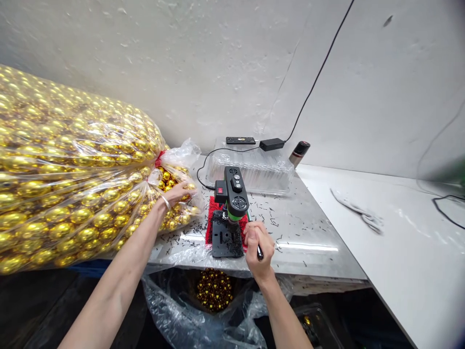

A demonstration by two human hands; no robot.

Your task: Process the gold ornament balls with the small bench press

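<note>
My left hand (179, 193) reaches into the open neck of a clear plastic bag (87, 174) of shiny gold balls. Its fingers are stretched out over the loose balls (173, 220); the fingertips are partly hidden among them. My right hand (259, 245) is wrapped round the black lever handle (260, 252) of a small black press-like machine (237, 191). This machine has a red switch, vented head and green ring, above a slotted black base plate (219, 238). A red mat (209, 233) lies beneath it.
Clear plastic trays (250, 169) stand behind, with a power adapter (272, 144) and remote control (240, 140) on top. A spray can (299, 154) leans nearby. Black scraps litter the metal tabletop (308, 249). Below its edge, a plastic bag (170, 310) contains gold balls (214, 291).
</note>
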